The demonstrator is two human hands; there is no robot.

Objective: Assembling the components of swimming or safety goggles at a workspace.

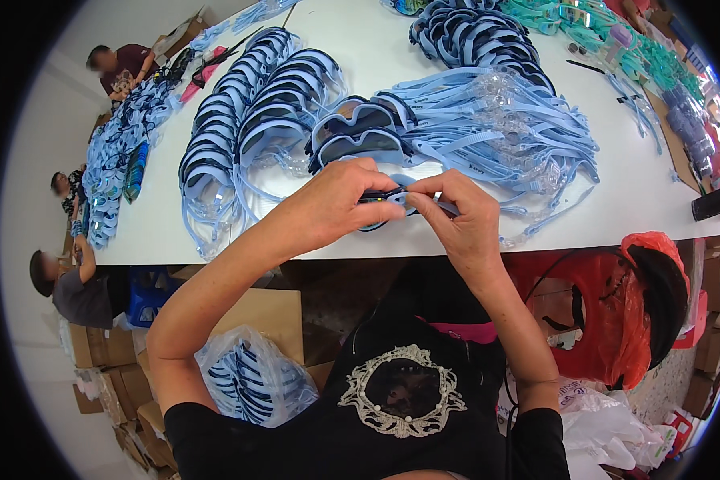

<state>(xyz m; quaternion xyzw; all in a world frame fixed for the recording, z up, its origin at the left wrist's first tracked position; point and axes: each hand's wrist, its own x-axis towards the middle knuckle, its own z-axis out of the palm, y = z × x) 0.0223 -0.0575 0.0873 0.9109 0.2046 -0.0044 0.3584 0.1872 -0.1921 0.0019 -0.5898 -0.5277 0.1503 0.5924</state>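
Just over the table's near edge, my left hand [334, 198] is closed around one side of a pair of dark blue and light blue swim goggles [390, 194]. My right hand [462, 214] pinches the other side, where a light blue strap seems to join the frame; the fingers hide the exact spot. Right behind my hands lie several goggles with dark lenses [360, 146], stacked overlapping. Their light blue straps [488, 120] fan out to the right with clear buckles.
Rows of goggles [220, 120] curve along the white table [156, 236], with green goggles [616, 48] at the far right. A black cylinder [713, 203] is by the right edge. Below are a bag of goggle frames [252, 380] and a red stool [568, 280]. People sit at left.
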